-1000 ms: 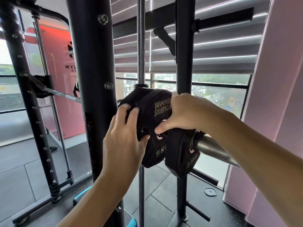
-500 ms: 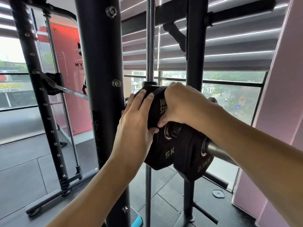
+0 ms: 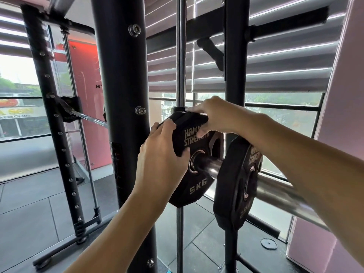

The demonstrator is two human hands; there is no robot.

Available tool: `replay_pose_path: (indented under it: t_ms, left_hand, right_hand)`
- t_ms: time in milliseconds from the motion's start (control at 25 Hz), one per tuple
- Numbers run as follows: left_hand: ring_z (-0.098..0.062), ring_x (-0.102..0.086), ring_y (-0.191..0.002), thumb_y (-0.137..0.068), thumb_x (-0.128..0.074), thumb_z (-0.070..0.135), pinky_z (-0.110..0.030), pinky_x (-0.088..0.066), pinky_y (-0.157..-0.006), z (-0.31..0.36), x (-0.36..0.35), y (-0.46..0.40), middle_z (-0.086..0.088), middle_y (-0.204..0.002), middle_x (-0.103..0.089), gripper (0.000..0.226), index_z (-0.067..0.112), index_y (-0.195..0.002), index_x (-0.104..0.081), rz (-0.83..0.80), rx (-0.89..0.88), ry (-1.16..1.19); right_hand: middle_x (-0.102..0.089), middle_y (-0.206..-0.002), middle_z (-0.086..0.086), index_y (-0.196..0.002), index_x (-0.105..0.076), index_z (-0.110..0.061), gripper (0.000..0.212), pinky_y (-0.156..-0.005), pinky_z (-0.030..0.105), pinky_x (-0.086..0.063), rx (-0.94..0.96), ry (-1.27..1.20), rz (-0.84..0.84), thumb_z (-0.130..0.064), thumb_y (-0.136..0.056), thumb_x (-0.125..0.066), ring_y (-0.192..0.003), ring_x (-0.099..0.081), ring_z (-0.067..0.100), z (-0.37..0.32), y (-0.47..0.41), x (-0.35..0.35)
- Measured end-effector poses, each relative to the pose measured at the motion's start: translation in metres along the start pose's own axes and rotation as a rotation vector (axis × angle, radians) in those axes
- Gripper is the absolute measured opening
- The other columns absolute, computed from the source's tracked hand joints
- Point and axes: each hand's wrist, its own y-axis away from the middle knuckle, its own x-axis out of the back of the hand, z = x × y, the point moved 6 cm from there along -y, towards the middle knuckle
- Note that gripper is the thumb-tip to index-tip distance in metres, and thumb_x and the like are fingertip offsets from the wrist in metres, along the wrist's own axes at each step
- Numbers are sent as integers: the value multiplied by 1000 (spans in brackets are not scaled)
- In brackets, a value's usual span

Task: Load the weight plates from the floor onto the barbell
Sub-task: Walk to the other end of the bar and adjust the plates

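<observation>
A black 5 kg weight plate (image 3: 197,186) marked Hammer Strength sits on the chrome barbell sleeve (image 3: 279,194), close to the rack upright. My left hand (image 3: 161,160) grips its left rim, thumb on the face beside the centre hole. My right hand (image 3: 212,117) grips its top edge from above, fingers curled over the rim. A smaller black plate (image 3: 234,186) hangs on the same sleeve, a short gap nearer to me, under my right forearm.
The black rack upright (image 3: 122,115) stands just left of the plates, with a chrome guide rod (image 3: 180,56) behind them. A second perforated upright (image 3: 57,134) is at far left. A small dark disc (image 3: 268,243) lies on the grey floor mats at lower right. Windows behind.
The 5 kg plate has slid inward along the sleeve toward the upright, opening a gap to the smaller plate. Both hands moved with it; my left thumb now lies on its face.
</observation>
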Motion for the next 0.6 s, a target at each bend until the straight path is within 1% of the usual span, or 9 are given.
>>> replay_pose_path:
  t_ms: [40,80,120,200,280,360,440,520,600]
  left_hand:
    - [-22,-68,-94,-82,-80,25,-41,-57,-83,0,0,-4,1,-109,-68,43,16,-118,-58,1,21,5]
    - [-23,-68,-96,-84,-78,28,-41,-56,-85,-1,-3,-8,0,-111,-69,43,14,-121,-59,-13,40,-4]
    - [-23,-67,-103,-86,-77,28,-41,-55,-91,-3,-5,-10,-1,-117,-68,47,13,-127,-59,-31,53,-19]
    - [-23,-62,-123,-88,-75,24,-40,-50,-104,-5,-8,-14,-4,-135,-64,57,10,-140,-56,-54,57,-32]
    - [-20,-56,-133,-87,-76,19,-34,-42,-113,-6,-9,-19,-3,-145,-59,63,11,-145,-54,-77,58,-13]
    - [-17,-51,-137,-88,-76,16,-26,-35,-114,-8,-9,-22,0,-150,-54,65,14,-147,-52,-105,80,3]
    - [-15,-47,-141,-89,-75,15,-22,-30,-114,-8,-10,-22,1,-153,-50,65,14,-149,-49,-118,72,-3]
    - [-15,-43,-144,-90,-75,16,-23,-27,-115,-8,-11,-21,0,-154,-49,65,13,-149,-48,-112,48,-13]
    - [-15,-45,-143,-90,-75,19,-27,-30,-118,-11,-12,-21,-1,-153,-50,64,12,-148,-50,-105,35,-27]
  right_hand:
    - [-63,-135,6,-148,-48,-24,83,-89,25,-39,23,-14,0,-17,-75,-87,-115,-60,19,2,-3,0]
    - [-63,-135,5,-148,-48,-24,82,-89,25,-39,39,-26,5,-18,-76,-86,-111,-59,16,4,-5,0]
    - [-63,-135,5,-149,-48,-24,82,-88,26,-39,47,-35,5,-19,-76,-86,-108,-58,15,5,-6,-1]
    - [-61,-138,7,-150,-46,-23,83,-91,26,-39,51,-36,-1,-19,-77,-86,-114,-59,19,5,-8,-1]
    - [-61,-137,7,-150,-46,-22,82,-95,27,-42,56,-19,-10,-18,-78,-85,-121,-59,24,3,-9,-2]
    - [-65,-130,7,-147,-50,-22,78,-96,30,-46,59,-21,-10,-17,-78,-84,-117,-62,25,0,-9,-1]
    - [-67,-125,6,-145,-53,-21,74,-91,28,-45,51,-37,-8,-16,-78,-84,-112,-63,24,0,-9,0]
    - [-68,-123,7,-144,-55,-19,72,-89,27,-44,42,-20,-21,-17,-78,-84,-111,-63,24,1,-11,-1]
    - [-69,-121,8,-140,-58,-18,68,-90,28,-46,45,-10,-20,-18,-78,-84,-109,-64,24,0,-14,-1]
